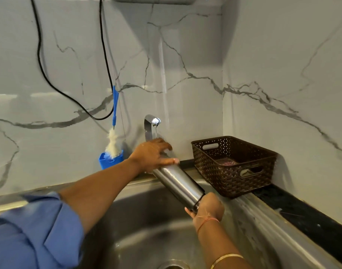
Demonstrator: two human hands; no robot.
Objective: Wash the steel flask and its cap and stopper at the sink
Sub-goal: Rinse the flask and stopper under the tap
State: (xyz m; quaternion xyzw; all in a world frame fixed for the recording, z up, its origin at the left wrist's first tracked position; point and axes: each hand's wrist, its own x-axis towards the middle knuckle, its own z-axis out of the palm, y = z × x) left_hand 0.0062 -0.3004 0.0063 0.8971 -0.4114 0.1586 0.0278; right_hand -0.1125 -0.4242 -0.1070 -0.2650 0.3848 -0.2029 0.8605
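Steel flask (178,183) is held slantwise over the sink (139,210), upper end under the tap (152,124), lower end toward the near right.

Left hand (152,154) lies over the upper end, fingers (164,145) curved round it, thumb laid along the barrel. Right hand (207,207) clamps the lower end, fingers curled round a dark rim there. Cannot tell which end is the mouth, as both are covered.

Risks:
- Wet, smooth steel held only at the ends: a loosened grip on either side likely lets the flask slide into the basin and dent or clatter.
- A thin stream seems to run from the tap. Striking the tilted barrel or the left hand, it may spray the wall and the table (302,208).
- The lower end swings close to the brown basket (232,164), and a wide turn could knock it along the ledge.
- If the mouth is the lower end, rinse water runs straight out and the inside goes unwashed.

Count:
- Flask, one.
- Hands, two, both on it.
- Tap, one.
- Basket, one, with something pinkish inside, unclear.
- Bottle brush (113,140), one, standing in one blue holder (110,161).
- Loose cap or stopper, none seen.
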